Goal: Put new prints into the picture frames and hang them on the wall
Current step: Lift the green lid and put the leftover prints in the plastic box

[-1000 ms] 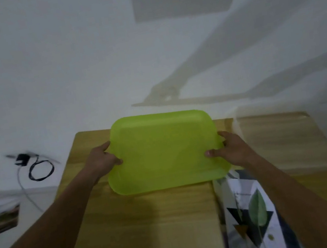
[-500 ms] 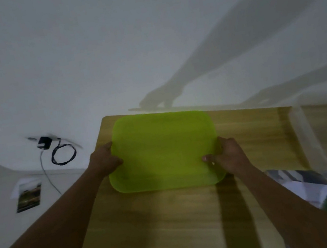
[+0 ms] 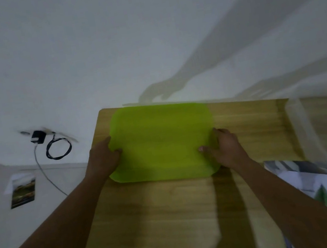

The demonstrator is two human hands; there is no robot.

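Note:
A lime-green plastic lid (image 3: 161,139) lies flat at the back left of the wooden table (image 3: 173,209). My left hand (image 3: 103,158) grips its left edge, thumb on top. My right hand (image 3: 225,149) holds its right edge near the front corner, thumb on top. A print with a green leaf and dark triangles (image 3: 321,192) lies at the table's right side, partly cut off and blurred. No picture frame is plainly visible.
A clear plastic bin (image 3: 312,130) stands on the right of the table. A white wall rises behind. On the floor at left lie a black charger with coiled cable (image 3: 52,145) and a small photo (image 3: 22,191).
Both hands have carried the green lid left and down until it lies flat on the table's back left. The view has shifted left, so the bin and print sit further right.

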